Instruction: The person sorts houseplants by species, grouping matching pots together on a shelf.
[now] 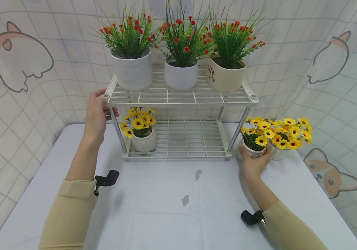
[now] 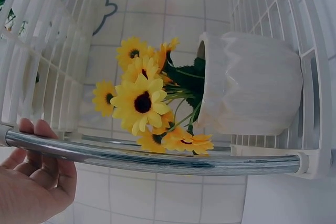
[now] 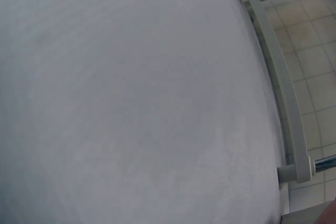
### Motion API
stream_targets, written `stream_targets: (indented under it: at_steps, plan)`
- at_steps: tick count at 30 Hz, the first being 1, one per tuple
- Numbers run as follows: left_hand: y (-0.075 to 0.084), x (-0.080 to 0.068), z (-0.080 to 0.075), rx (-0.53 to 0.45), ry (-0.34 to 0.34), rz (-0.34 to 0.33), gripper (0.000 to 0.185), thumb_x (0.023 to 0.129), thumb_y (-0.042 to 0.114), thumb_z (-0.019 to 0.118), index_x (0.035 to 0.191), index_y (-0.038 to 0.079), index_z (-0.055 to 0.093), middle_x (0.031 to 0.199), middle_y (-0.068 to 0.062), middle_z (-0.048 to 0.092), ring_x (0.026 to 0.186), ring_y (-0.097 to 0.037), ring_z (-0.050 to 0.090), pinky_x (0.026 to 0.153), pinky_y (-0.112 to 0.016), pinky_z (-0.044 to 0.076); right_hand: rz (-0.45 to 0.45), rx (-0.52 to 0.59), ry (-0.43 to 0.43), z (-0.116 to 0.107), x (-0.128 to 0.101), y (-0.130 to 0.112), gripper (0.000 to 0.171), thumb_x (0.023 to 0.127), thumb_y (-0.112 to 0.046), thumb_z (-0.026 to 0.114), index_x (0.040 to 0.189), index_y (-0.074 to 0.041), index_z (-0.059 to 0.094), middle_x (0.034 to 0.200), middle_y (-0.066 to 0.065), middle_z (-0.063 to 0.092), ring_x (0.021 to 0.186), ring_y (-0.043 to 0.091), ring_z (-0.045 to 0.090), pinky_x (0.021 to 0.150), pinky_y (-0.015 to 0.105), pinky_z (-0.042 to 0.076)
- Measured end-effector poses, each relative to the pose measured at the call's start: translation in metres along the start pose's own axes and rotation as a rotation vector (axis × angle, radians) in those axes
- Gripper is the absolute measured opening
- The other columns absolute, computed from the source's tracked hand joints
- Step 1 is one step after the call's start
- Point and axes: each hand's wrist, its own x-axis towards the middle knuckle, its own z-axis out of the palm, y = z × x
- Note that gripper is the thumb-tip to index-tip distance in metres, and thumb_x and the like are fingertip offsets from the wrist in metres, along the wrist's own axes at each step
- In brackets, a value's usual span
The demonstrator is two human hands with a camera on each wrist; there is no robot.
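A two-tier white wire shelf [image 1: 178, 159] with metal posts stands at the back of the table. At its upper left corner my left hand [image 1: 95, 113] grips the frame, fingers around the front post [image 2: 173, 161]. Off the shelf's right side, my right hand [image 1: 254, 165] holds a small white pot of yellow flowers [image 1: 261, 140] by the pot, low over the table. Right beside it is another potted yellow flower plant [image 1: 294, 133], its pot partly hidden. A third yellow flower pot [image 1: 144, 141] sits on the lower tier's left end, also close up in the left wrist view.
On the upper tier stand three potted plants with red flowers: a white pot [image 1: 132, 73], a smaller white pot [image 1: 180, 75] and a cream pot [image 1: 226, 75] with lettering. A white cloth [image 1: 165, 215] covers the table. Behind hangs a checked curtain [image 1: 72, 62] with cartoon dogs.
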Motion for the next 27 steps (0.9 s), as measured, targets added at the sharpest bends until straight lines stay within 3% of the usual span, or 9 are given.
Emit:
stream_targets:
  at_steps: [7, 19, 27]
  plan:
    - [-0.003, 0.001, -0.001, 0.012, 0.0, 0.003, 0.05, 0.104, 0.029, 0.026, 0.149, 0.013, 0.039, 0.098, -0.005, 0.054, 0.08, -0.022, 0.055, 0.081, -0.035, 0.045, -0.019, 0.047, 0.006, 0.003, 0.003, 0.0, 0.104, 0.088, -0.01, 0.082, 0.161, -0.021, 0.008, 0.164, 0.008, 0.013, 0.151, 0.017, 0.017, 0.119, 0.024, 0.012]
    - [-0.004, 0.0, -0.002, 0.025, -0.004, 0.003, 0.051, 0.104, 0.03, 0.026, 0.15, 0.013, 0.038, 0.096, -0.004, 0.054, 0.079, -0.021, 0.055, 0.081, -0.035, 0.044, 0.028, 0.113, 0.027, 0.004, 0.003, 0.001, 0.106, 0.088, -0.002, 0.08, 0.162, -0.023, 0.007, 0.167, 0.004, 0.01, 0.153, 0.014, 0.015, 0.118, 0.021, 0.016]
    - [-0.002, 0.0, -0.001, 0.009, -0.006, 0.005, 0.05, 0.104, 0.03, 0.027, 0.149, 0.013, 0.039, 0.097, -0.004, 0.054, 0.078, -0.023, 0.056, 0.081, -0.035, 0.044, 0.063, 0.041, 0.038, -0.007, -0.015, -0.003, 0.102, 0.088, -0.007, 0.081, 0.161, -0.017, 0.01, 0.167, 0.005, 0.013, 0.152, 0.014, 0.015, 0.118, 0.021, 0.012]
